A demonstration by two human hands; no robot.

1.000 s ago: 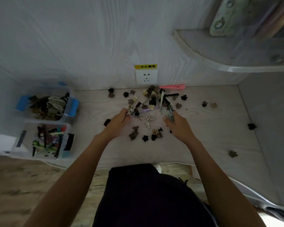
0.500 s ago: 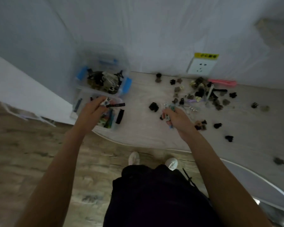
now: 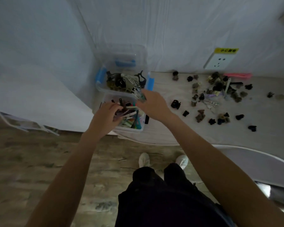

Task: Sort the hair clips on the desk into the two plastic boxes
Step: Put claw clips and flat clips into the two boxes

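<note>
Two clear plastic boxes stand at the desk's left end. The near box [image 3: 132,128] holds flat coloured hair clips. The far box [image 3: 100,84], with blue latches, holds claw clips. My left hand [image 3: 105,117] reaches into the near box, its fingers down among the clips; whether it grips one I cannot tell. Over the same box's far right corner, my right hand [image 3: 152,104] pinches a few slim clips [image 3: 140,95]. A scatter of small hair clips [image 3: 217,95] lies on the desk to the right.
A wall socket [image 3: 219,62] with a yellow label sits above the desk. A pink clip [image 3: 238,75] lies against the wall. The curved desk edge [image 3: 154,142] runs below the boxes, with wooden floor and my shoes beneath.
Both hands have moved left from the clip pile to the boxes. My left hand has gone down into the near box; my right hand has carried its clips over the box.
</note>
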